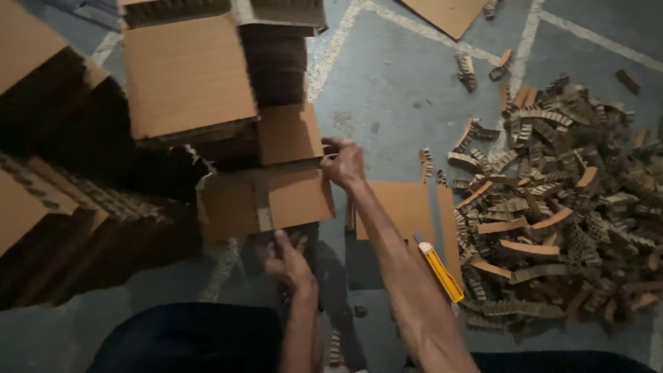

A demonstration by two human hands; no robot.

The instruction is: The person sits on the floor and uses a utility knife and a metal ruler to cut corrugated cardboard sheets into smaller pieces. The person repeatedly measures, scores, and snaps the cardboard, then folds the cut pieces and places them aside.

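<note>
Cardboard sheet (266, 200) btwn both hands (343, 163), yellow knife (440, 271) nearby.

brown cardboard stack (266, 200) lies flat on grey floor.

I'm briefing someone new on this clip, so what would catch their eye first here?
First, the big heap of cut cardboard strips spread over the floor at the right. Next, the two hands at the centre: the right hand grips the edge of a folded cardboard piece, while the left hand holds it from below. A yellow utility knife lies on a flat cardboard sheet beside the right forearm, and tall cardboard stacks fill the left.
</note>
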